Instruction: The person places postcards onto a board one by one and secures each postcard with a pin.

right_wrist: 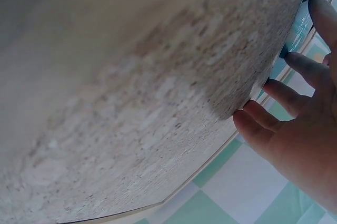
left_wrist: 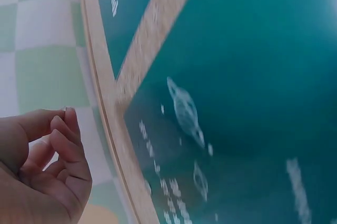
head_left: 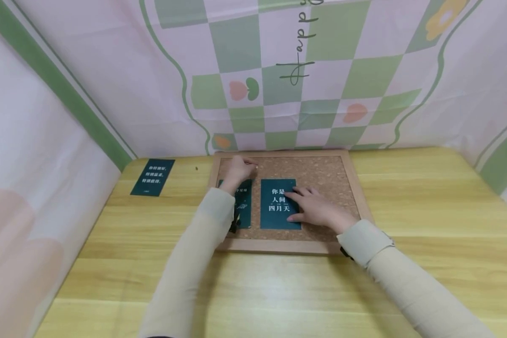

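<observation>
My left hand (head_left: 239, 170) is over the cork board (head_left: 323, 171), just above the left dark green card (head_left: 246, 206), which has white writing and planet drawings. Thumb and forefinger of this hand pinch a tiny pale pin (left_wrist: 66, 109), seen at the fingertips in the left wrist view. My right hand (head_left: 318, 209) rests with spread fingers on the right edge of a second green card (head_left: 274, 218), which lies flat on the cork. The sleeve and forearm partly hide the left card in the head view.
A third green card (head_left: 152, 177) lies on the wooden table (head_left: 110, 263), left of the board. The board's wooden frame (head_left: 274, 245) surrounds the cork. Behind it hangs a green-and-white checked cloth (head_left: 279, 89). A small dark speck (head_left: 196, 168) is on the table.
</observation>
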Demonstrator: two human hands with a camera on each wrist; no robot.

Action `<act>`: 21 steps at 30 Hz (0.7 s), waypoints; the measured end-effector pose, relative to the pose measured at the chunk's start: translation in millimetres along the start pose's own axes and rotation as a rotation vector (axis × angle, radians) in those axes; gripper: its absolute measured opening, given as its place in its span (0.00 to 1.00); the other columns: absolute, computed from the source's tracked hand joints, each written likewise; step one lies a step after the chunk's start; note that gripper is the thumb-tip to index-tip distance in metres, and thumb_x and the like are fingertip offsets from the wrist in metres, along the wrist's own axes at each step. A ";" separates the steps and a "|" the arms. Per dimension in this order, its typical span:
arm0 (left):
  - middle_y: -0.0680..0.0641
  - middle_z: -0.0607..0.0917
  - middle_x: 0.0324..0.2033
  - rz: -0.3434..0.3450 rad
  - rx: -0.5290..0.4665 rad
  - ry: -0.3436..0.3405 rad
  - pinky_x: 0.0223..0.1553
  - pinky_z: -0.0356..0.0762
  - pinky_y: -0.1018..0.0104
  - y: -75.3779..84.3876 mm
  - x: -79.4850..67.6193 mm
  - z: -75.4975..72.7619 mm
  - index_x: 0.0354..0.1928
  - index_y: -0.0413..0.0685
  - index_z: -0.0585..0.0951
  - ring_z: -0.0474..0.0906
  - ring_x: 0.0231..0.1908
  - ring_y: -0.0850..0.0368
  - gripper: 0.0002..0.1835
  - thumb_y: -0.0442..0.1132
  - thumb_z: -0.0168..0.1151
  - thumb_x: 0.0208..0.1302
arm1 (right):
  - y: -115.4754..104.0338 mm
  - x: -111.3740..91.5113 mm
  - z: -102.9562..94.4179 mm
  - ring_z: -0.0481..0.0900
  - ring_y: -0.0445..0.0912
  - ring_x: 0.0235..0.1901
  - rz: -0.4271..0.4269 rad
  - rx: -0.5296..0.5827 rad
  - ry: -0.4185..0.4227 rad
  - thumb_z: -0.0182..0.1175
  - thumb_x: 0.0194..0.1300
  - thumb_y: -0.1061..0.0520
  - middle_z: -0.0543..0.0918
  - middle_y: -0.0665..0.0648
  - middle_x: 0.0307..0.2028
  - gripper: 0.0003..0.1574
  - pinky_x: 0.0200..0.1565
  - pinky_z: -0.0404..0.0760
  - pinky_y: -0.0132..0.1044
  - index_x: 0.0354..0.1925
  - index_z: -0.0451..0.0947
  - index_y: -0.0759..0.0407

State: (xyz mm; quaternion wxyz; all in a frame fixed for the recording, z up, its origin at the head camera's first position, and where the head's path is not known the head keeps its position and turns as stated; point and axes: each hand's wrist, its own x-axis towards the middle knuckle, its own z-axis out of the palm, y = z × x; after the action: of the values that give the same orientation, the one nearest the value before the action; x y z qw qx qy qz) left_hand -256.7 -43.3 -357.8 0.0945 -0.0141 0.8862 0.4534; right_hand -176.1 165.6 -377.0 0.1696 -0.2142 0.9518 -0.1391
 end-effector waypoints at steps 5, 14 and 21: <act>0.41 0.85 0.49 0.014 0.038 0.004 0.40 0.81 0.65 4.4 2.1 13.1 0.48 0.41 0.83 0.82 0.45 0.49 0.13 0.37 0.55 0.69 | -0.5 0.6 -0.5 0.51 0.70 0.69 0.000 -0.009 -0.001 0.60 0.64 0.43 0.55 0.71 0.71 0.45 0.66 0.58 0.66 0.71 0.57 0.58; 0.40 0.87 0.43 0.034 0.021 -0.042 0.34 0.77 0.70 7.3 2.8 32.4 0.48 0.38 0.83 0.83 0.42 0.50 0.12 0.37 0.55 0.69 | -1.0 0.9 -1.0 0.51 0.71 0.69 0.008 -0.004 -0.012 0.60 0.64 0.43 0.55 0.72 0.71 0.45 0.65 0.59 0.66 0.71 0.57 0.59; 0.42 0.87 0.43 0.040 0.055 -0.051 0.43 0.81 0.63 6.6 2.1 39.6 0.47 0.41 0.84 0.83 0.44 0.50 0.12 0.38 0.55 0.69 | -1.1 1.1 -0.9 0.52 0.71 0.69 0.004 -0.009 -0.014 0.59 0.65 0.43 0.55 0.72 0.71 0.45 0.65 0.59 0.66 0.71 0.57 0.59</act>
State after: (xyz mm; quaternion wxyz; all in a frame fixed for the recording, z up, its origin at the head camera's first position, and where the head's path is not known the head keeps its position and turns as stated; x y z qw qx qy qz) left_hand -253.3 -7.4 -375.5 0.1081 0.0176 0.8957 0.4310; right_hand -176.9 164.3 -376.1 0.1756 -0.2139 0.9517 -0.1329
